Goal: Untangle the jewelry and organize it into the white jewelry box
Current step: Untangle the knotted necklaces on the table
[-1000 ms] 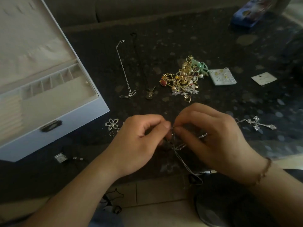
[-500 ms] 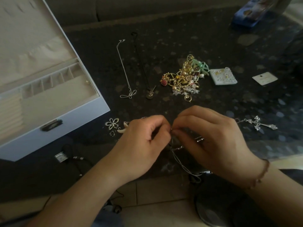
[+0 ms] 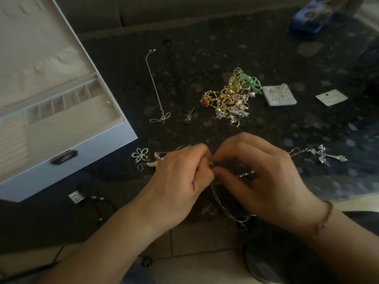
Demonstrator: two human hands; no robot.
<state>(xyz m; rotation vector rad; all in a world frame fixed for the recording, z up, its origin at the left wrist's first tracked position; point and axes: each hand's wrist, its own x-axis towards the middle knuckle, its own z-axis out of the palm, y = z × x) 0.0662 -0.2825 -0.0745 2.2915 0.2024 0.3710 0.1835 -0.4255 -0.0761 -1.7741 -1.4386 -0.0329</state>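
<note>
No readable text anywhere in view.

The small white card [image 3: 331, 97] on the dark worktop [image 3: 266, 48] carries faint print, too blurred to make out. The blue box [image 3: 313, 16] at the far edge shows a picture and some marks, nothing legible. The earring card [image 3: 279, 94] bears only studs, no lettering that can be read, and the white jewelry box [image 3: 86, 158] shows a dark latch on its front with no brand or number.
</note>
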